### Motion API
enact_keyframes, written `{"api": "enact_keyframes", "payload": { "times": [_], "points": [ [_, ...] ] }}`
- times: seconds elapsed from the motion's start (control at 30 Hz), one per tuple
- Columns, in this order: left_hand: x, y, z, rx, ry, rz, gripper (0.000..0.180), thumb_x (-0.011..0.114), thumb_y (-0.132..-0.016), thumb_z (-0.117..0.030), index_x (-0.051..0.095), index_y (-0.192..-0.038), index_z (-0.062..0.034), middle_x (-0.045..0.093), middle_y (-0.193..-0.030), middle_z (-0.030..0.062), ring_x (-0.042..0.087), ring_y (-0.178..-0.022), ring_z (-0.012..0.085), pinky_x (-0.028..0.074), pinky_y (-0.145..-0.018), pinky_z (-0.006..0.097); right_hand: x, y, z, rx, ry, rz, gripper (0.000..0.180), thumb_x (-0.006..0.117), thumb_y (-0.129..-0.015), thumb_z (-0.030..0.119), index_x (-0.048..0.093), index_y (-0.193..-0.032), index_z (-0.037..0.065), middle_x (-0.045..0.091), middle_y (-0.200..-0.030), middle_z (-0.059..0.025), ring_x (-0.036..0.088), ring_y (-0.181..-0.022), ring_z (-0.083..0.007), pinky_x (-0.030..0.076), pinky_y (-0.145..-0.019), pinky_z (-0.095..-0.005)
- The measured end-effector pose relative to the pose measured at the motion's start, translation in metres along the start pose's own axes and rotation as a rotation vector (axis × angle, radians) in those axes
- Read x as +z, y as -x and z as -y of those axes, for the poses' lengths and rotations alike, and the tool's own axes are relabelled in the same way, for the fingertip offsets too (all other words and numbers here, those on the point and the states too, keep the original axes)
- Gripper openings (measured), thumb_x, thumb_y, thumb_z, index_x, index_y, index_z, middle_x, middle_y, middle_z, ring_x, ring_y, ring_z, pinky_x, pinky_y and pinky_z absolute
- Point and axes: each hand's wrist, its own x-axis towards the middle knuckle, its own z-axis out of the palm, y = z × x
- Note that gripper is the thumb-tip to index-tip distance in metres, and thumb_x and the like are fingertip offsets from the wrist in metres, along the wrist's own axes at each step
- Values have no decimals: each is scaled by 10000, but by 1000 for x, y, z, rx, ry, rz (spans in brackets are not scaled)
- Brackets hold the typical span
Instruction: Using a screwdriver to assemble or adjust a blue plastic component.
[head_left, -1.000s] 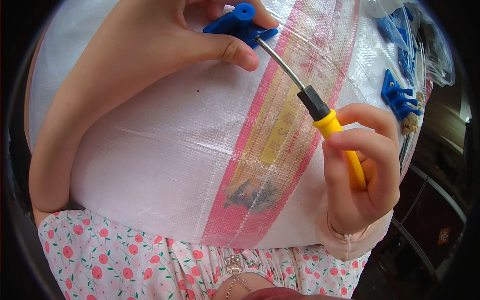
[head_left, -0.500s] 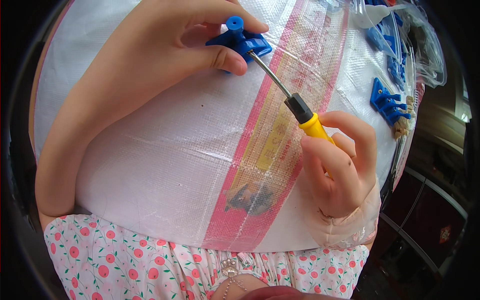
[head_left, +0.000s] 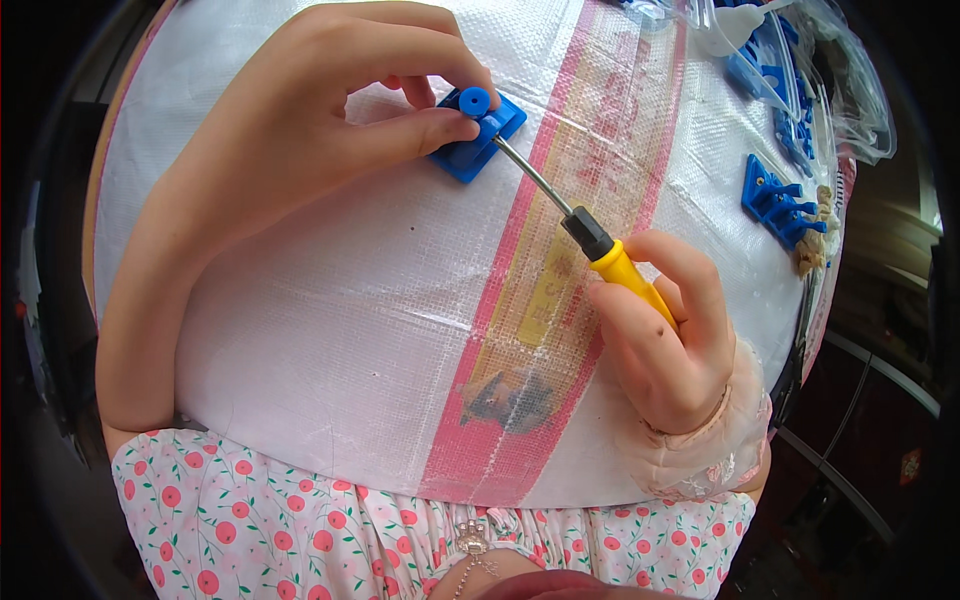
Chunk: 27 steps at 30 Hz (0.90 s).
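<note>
Between the thumb and fingers of my left hand (head_left: 375,95) is a blue plastic part (head_left: 465,158) with a square base and a round post that has a hole in its top. My right hand (head_left: 675,330) is wrapped round the yellow handle of a screwdriver (head_left: 630,275). The metal shaft runs up and to the left, and its tip touches the side of the blue part just below the post. The fingers of my left hand partly cover the part's upper side.
A white woven sheet (head_left: 320,320) with a pink and yellow printed band covers the table. At the right lies another blue plastic part (head_left: 780,205) with several posts. Beyond it are a clear plastic bag (head_left: 850,100), more blue pieces and a white squeeze bottle (head_left: 735,28).
My left hand has lowered the blue part and turned it, so its square base shows more. The screwdriver and my right hand have shifted slightly left, the tip staying against the part.
</note>
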Motion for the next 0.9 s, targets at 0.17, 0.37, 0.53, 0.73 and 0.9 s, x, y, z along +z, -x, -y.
{"api": "enact_keyframes", "payload": {
  "times": [0.17, 0.37, 0.53, 0.73, 0.9],
  "points": [
    [3, 2, 2, 38, 28, -39, 156, 705, -858, -22, 731, -991, -99, 694, -956, 100, 698, -1032, 270, 578, -825, 300, 5, -2, -3, -89, 122, -58, 270, 735, -684, -39, 660, -933, 29, 591, -1085, -206, 691, -756, -243, 569, -596, -266],
    [2, 3, 15, 77, 111, -43, 138, 724, -863, -88, 735, -996, -125, 702, -965, 104, 699, -1020, 267, 581, -834, 306, 8, -4, -2, -118, 187, -86, 255, 751, -665, 25, 666, -903, 55, 615, -1051, -199, 692, -723, -219, 563, -555, -252],
    [3, 2, 23, 18, 140, 10, 225, 758, -825, -169, 728, -1041, -115, 709, -1015, 106, 690, -1019, 253, 569, -855, 305, 8, -2, -4, -121, 160, -75, 241, 748, -670, 20, 668, -895, 60, 614, -1057, -199, 689, -726, -216, 564, -561, -245],
    [5, 1, 15, 5, 296, 33, 295, 829, -739, -208, 736, -1001, -108, 677, -1116, 94, 656, -1049, 241, 554, -890, 318, 4, -4, -2, -131, 68, -42, 274, 741, -694, 11, 685, -960, 48, 613, -1064, -197, 687, -728, -224, 570, -592, -237],
    [1, -7, 4, -195, 490, 76, 282, 758, -836, -85, 650, -1085, -10, 669, -1154, 150, 630, -1093, 218, 528, -881, 325, -1, -1, -12, -161, -85, -62, 366, 732, -702, -73, 677, -1057, -3, 615, -1049, -209, 685, -738, -225, 562, -596, -239]
  ]
}}
